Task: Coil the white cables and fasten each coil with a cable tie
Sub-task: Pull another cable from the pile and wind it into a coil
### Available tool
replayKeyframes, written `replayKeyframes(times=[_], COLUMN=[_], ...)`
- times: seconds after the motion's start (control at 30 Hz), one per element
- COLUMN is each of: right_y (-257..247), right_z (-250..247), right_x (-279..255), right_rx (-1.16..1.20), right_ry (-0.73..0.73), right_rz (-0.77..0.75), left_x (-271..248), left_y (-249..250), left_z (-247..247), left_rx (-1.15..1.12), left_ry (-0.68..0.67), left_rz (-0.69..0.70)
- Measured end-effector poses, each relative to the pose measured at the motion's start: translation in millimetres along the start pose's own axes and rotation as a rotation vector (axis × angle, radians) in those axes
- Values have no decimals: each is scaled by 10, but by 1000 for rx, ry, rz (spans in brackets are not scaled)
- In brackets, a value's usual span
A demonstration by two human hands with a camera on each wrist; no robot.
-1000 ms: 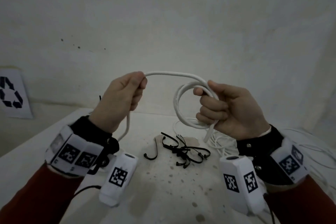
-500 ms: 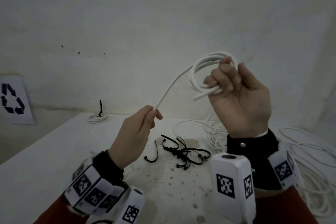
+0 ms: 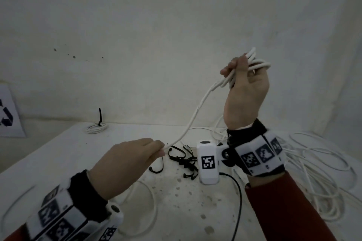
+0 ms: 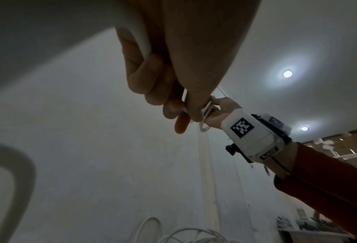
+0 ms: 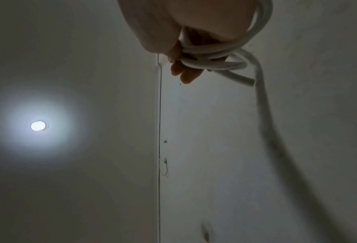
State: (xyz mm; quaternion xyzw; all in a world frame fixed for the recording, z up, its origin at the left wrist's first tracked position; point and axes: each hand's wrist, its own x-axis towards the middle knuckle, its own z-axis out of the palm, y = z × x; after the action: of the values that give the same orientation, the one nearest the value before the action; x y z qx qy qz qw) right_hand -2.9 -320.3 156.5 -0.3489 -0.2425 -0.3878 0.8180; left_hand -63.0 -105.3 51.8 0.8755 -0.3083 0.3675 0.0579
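Landmark: the pile of black cable ties [image 3: 182,159] in the middle of the table [image 3: 58,154] — every place below is given from it.
Finished coil: a small white coil [image 3: 97,127] with an upright black tie lies far to the left and behind the ties, near the wall; judged done.
Left hand: the left hand [image 3: 129,164] sits just left of the ties, low over the table, its grip pinched on the white cable [image 3: 195,115] — likely to feed the run out straight and taut for the next turn.
Cable run: rises from that pinch up and to the right, above the ties.
Right hand: the right hand [image 3: 246,88] is raised high, up and right of the ties, fingers curled round several loops [image 5: 214,57]; held up, probably, to keep the turns gathered and clear of the table.
In the way: loose white cable [image 3: 317,172] sprawls right of the ties — slack could snag there. A thin black lead [image 3: 238,197] trails in front.
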Motion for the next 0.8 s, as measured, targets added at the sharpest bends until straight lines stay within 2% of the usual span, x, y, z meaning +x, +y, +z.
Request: replayKeyframes(times=[0.07, 0.2, 0.27, 0.33, 0.47, 0.6, 0.7, 0.8], right_y=[-7, -67, -25, 66, 264, 364, 353, 278], right_z=[38, 83, 99, 91, -87, -345, -478, -495], right_x=[-14, 53, 52, 18, -78, -139, -181, -288], right_rx=[-5, 155, 107, -50, -388, -811, -904, -758], right_ry=[60, 105, 90, 35, -187, -565, -869, -966], right_rz=[34, 160, 114, 9, -112, -138, 8, 280], left_x=[8, -24, -12, 23, 76, 165, 261, 350], left_y=[22, 35, 77, 119, 83, -67, -186, -298], left_z=[22, 126, 105, 32, -137, -347, -531, -629], left_rx=[70, 142, 138, 113, 54, 34, 107, 142], left_ry=[-38, -110, -110, -83, -62, -2, 52, 84], left_rz=[12, 6, 32, 63, 114, 150, 121, 23])
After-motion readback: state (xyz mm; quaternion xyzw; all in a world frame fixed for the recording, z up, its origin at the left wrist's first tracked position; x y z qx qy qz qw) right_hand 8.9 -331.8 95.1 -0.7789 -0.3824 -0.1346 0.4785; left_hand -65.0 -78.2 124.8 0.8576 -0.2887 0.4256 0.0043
